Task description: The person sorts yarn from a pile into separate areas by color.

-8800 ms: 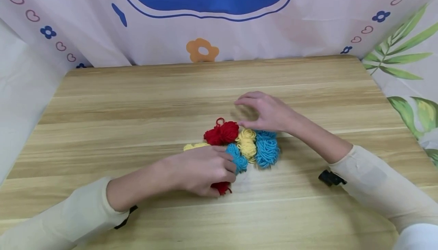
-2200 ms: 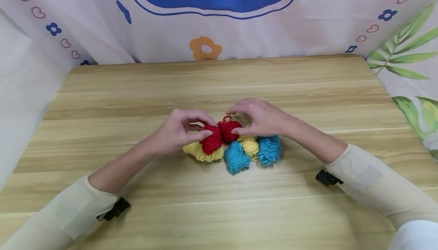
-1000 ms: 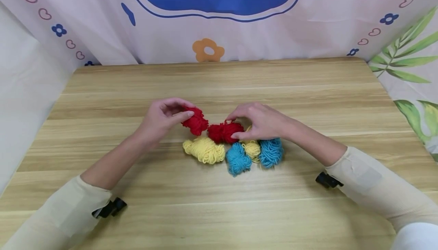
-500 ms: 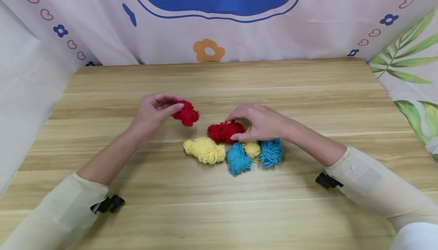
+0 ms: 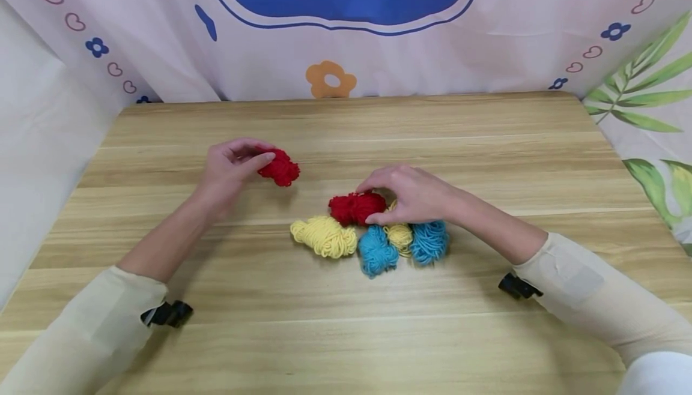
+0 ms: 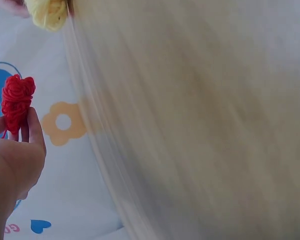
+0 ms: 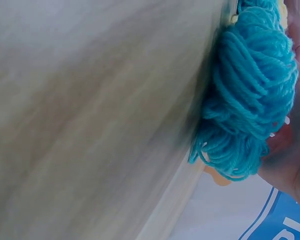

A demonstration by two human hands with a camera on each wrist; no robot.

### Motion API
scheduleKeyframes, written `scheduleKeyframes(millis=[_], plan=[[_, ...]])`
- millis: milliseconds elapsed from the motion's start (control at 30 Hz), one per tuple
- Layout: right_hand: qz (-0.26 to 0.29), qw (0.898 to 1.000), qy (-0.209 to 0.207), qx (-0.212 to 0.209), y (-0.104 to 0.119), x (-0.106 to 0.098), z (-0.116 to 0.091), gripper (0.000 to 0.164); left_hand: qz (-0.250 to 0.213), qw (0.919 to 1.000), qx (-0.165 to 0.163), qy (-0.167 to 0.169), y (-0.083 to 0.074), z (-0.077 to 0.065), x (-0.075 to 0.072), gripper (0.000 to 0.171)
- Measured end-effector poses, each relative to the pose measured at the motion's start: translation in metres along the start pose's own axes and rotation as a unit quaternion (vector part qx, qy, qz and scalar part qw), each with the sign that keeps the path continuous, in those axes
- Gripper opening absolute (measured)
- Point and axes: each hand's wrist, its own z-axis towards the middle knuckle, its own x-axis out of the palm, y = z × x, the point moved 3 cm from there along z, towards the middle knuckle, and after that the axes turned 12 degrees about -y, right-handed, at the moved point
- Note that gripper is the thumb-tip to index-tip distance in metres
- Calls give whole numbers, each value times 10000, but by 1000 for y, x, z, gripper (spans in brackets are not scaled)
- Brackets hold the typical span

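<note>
My left hand [image 5: 227, 170] pinches a small skein of red yarn [image 5: 280, 168] between thumb and fingers, held above the table left of the other skeins. In the left wrist view this red yarn [image 6: 17, 102] points up from the fingertips. My right hand [image 5: 413, 194] curls around a second red skein [image 5: 354, 209], fingers behind it and thumb in front. Around it lie a yellow skein [image 5: 326, 237], a small blue skein [image 5: 376, 252], another yellow skein [image 5: 399, 239] partly hidden under the right hand, and a larger blue skein [image 5: 429, 243], which fills much of the right wrist view.
The wood-grain table [image 5: 346, 335] extends on all sides of the yarn. Behind it hangs a white printed cloth [image 5: 259, 59] with an orange flower and a blue sign. A leaf-patterned cloth [image 5: 643, 95] hangs at the right.
My left hand took a red skein from over the yellow one and has carried it left and toward the back. The right hand, earlier open above the skeins, now holds the other red skein.
</note>
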Motion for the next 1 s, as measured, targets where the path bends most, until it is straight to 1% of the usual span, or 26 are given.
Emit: scheduleKeyframes(millis=[200, 333, 533, 733, 833, 1000], plan=[[-23, 9999, 79, 88, 1, 0, 1, 47, -37, 9997, 65, -238, 2, 11, -11, 19], [-47, 9998, 127, 125, 2, -1, 1, 49, -47, 9992, 50, -399, 3, 17, -20, 18], [-69, 9997, 165, 142, 2, 0, 1, 49, -47, 9986, -159, -500, 5, 22, -31, 16], [-38, 9999, 145, 85, 2, 0, 1, 47, -84, 9979, -287, -578, 6, 27, -38, 14], [-42, 9998, 169, 92, 2, 0, 2, 46, 94, 9977, -302, -607, 6, 28, -41, 14], [-37, 9997, 215, 119, 3, 0, 3, 46, 684, 9949, -358, -644, 6, 30, -46, 17]])
